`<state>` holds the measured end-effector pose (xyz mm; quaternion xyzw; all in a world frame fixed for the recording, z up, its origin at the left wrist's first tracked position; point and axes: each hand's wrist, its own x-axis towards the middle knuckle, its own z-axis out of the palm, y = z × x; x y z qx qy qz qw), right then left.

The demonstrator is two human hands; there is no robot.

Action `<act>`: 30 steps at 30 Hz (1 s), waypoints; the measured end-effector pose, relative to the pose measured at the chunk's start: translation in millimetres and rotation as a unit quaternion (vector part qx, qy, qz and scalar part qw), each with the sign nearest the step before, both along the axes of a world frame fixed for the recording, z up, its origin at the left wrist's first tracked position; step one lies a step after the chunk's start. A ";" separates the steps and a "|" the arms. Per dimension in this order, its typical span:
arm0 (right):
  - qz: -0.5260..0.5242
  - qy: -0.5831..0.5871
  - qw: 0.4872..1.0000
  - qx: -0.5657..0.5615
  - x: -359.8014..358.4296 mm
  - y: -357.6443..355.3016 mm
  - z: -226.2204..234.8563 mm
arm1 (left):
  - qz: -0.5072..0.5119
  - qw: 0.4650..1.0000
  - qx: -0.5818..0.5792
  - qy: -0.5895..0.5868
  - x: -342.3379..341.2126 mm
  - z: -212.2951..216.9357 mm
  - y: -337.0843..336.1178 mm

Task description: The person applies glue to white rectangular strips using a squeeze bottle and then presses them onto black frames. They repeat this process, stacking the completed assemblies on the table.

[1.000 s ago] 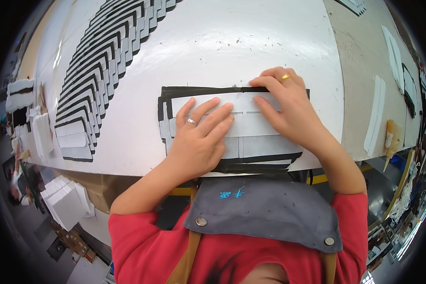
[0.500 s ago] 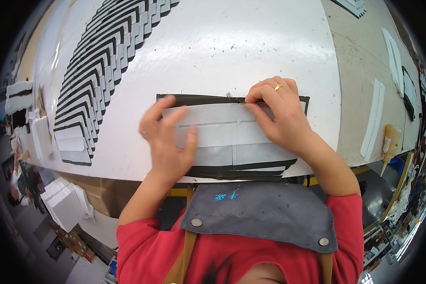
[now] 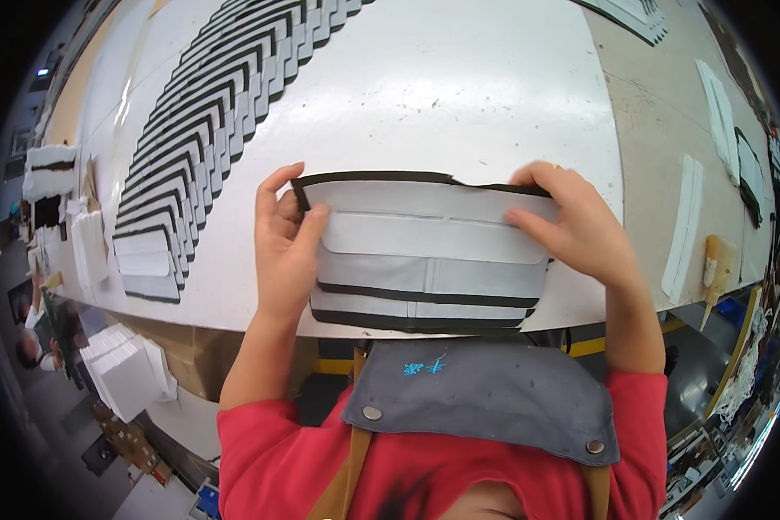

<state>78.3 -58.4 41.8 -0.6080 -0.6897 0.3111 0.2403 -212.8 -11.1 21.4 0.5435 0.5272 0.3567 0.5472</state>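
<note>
A light grey panel with black edging (image 3: 425,236) spans the space between my hands at the front of the table. Its far edge looks lifted, and it has slits and layered pocket-like flaps. My left hand (image 3: 284,243) grips the upper left corner, thumb on the grey face and fingers behind. The upper right corner is pinched by my right hand (image 3: 572,221), thumb on the face. Under its near side lies a similar grey piece with black edging (image 3: 368,312), by the table edge; most of it is hidden.
A long overlapping row of similar grey and black pieces (image 3: 204,143) runs up the left of the white table (image 3: 459,95). White strips (image 3: 686,230) and a glue bottle (image 3: 718,264) lie at the right. A stack of white pieces (image 3: 117,368) stands lower left.
My left hand has settled on the panel's left corner. My right hand has moved right, from the middle of the far edge to the right corner.
</note>
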 end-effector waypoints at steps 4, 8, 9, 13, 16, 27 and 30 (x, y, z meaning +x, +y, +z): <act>-0.062 0.125 0.974 -0.177 44.5 -7.9 5.5 | 0.019 0.994 -0.028 -0.104 10.3 -2.6 31.3; -0.166 0.240 0.952 -0.091 82.2 10.7 13.0 | -0.032 0.993 -0.013 -0.111 49.3 -5.3 84.0; -0.169 0.248 0.952 -0.060 95.7 21.4 16.7 | -0.045 0.994 -0.003 -0.102 64.1 -3.6 99.5; -0.257 0.294 0.920 0.019 162.7 70.4 12.5 | -0.122 0.990 0.043 -0.061 143.5 -10.9 168.1; -0.314 0.305 0.898 0.045 213.8 110.2 2.7 | -0.125 0.986 0.097 -0.054 211.2 -31.9 222.6; -0.480 0.059 0.871 0.091 348.1 227.1 -68.7 | -0.118 0.929 0.308 0.170 338.1 -46.7 303.9; -0.488 -0.039 0.869 0.071 341.0 234.0 -71.3 | -0.113 0.921 0.320 0.191 333.9 -51.5 303.2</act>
